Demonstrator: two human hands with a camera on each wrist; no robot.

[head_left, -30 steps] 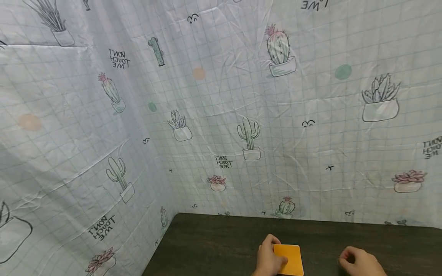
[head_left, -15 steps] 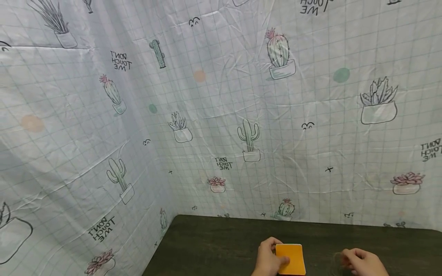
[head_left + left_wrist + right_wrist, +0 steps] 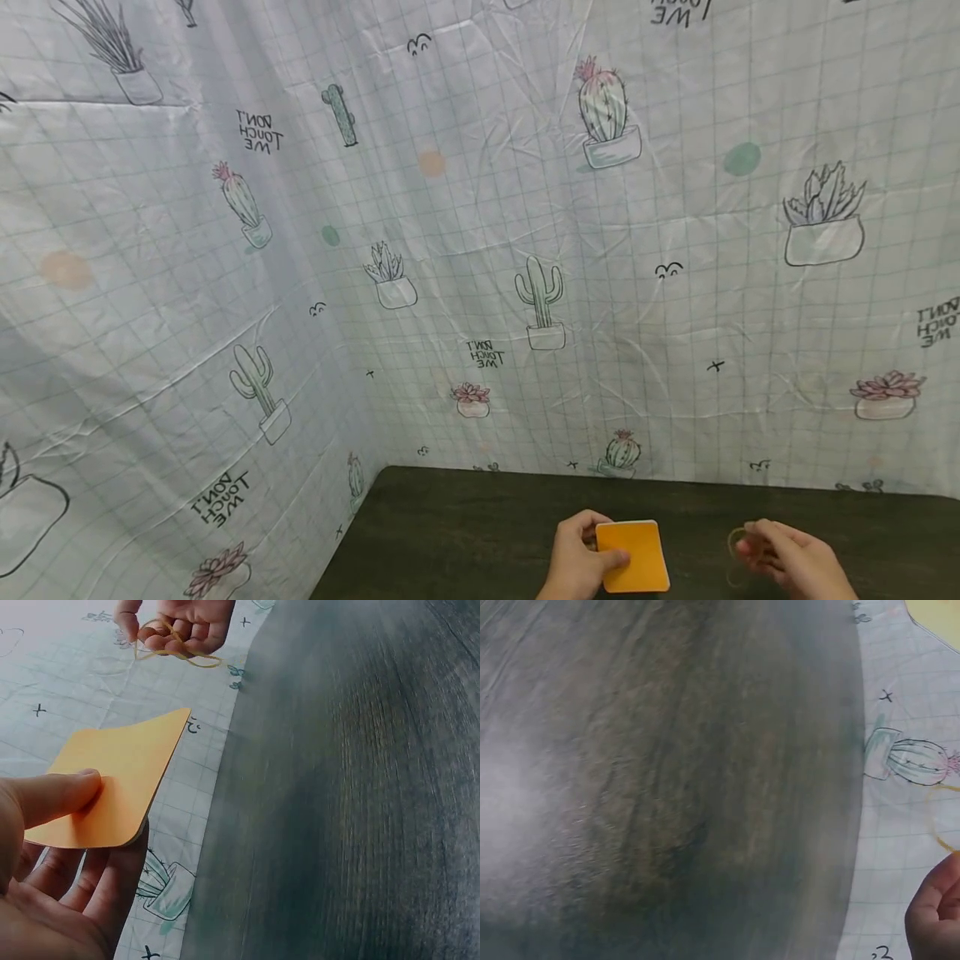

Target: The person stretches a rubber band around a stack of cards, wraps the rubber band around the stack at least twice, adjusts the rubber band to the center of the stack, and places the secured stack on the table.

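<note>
My left hand point(image 3: 576, 560) pinches a square orange card point(image 3: 633, 557) with rounded corners, thumb flat on its face and fingers behind it. The left wrist view shows the card point(image 3: 124, 776) bowed slightly, with a pale layer at its lower edge. To the right, my right hand point(image 3: 804, 560) pinches a thin yellow rubber band point(image 3: 733, 543) between thumb and fingertips. Its loops hang twisted in front of the curled fingers in the left wrist view, where the band point(image 3: 176, 646) is clearer. Card and band are apart.
Below both hands lies a dark wood-grained table point(image 3: 450, 533). A white grid-patterned curtain point(image 3: 465, 208) printed with cacti hangs behind the table's far edge and along its left side.
The left hand has raised the card slightly and shifted it a little right. The right hand has turned, its fingers spreading somewhat, and the rubber band now shows as a loop.
</note>
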